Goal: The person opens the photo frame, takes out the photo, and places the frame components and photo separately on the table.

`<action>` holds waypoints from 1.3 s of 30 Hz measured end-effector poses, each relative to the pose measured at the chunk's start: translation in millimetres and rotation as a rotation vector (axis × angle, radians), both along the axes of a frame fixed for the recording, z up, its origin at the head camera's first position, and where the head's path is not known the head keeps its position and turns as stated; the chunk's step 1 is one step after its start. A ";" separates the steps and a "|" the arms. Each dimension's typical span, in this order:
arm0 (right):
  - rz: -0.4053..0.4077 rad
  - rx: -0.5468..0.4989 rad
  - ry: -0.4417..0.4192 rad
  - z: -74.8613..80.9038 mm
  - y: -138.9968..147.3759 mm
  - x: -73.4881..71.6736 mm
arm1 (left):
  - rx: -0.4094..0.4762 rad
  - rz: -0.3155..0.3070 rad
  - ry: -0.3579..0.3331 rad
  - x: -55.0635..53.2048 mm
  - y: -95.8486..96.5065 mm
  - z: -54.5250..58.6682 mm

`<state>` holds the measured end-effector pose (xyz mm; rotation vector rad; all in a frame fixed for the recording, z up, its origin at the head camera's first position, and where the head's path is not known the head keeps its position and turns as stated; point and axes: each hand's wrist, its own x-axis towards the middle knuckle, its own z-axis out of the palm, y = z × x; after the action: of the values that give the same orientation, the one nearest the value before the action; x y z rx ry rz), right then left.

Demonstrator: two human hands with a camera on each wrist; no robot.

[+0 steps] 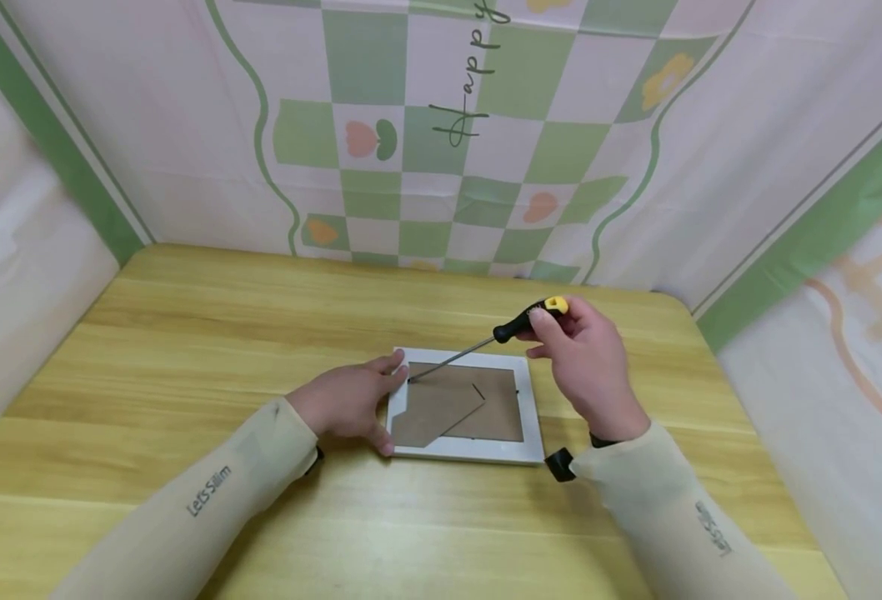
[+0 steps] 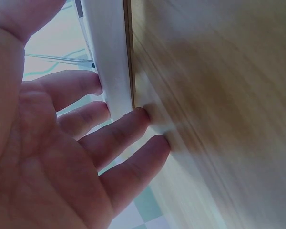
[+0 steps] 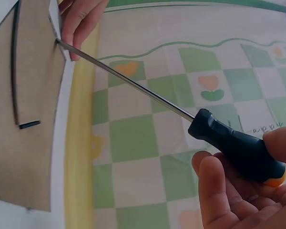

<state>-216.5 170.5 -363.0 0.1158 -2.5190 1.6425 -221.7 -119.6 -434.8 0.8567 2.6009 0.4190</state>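
A white picture frame (image 1: 467, 451) lies on the table with its brown backing board (image 1: 456, 408) facing up. My left hand (image 1: 351, 398) is at the frame's left side, thumb near the front corner and fingers by the back corner. In the left wrist view, its loosely extended fingers (image 2: 126, 136) reach along the frame's edge and down to the tabletop. My right hand (image 1: 587, 358) grips the black and yellow handle of a screwdriver (image 3: 238, 148). The screwdriver slants down leftward, its tip at the backing's left edge, beside a small dark tab. A thin stand leg (image 3: 13, 71) shows on the backing.
The wooden table (image 1: 246, 308) extends around the frame on all sides. Behind it hangs a checked green and white cloth (image 1: 441, 192), with pale cloth at both sides. A black strap piece (image 1: 559, 465) sticks out from the right wrist, near the frame's front right corner.
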 end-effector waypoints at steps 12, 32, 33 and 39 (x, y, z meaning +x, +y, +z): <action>0.067 0.050 0.149 12.6 -26.1 -2.2 | -0.010 0.009 -0.003 0.4 0.6 1.1; 0.194 0.267 0.207 43.0 -66.6 -7.5 | -0.002 -0.008 -0.042 -0.9 -4.7 1.0; 0.194 0.271 0.210 42.8 -66.3 -7.4 | 0.005 -0.011 -0.048 -1.4 -5.6 1.7; 0.198 0.283 0.222 42.2 -67.0 -7.7 | 0.042 -0.002 -0.054 -5.3 -6.5 1.9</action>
<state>-224.2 103.6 -320.9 0.5594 -2.6139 1.2373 -227.0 -126.1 -432.9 0.8505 2.5503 0.4912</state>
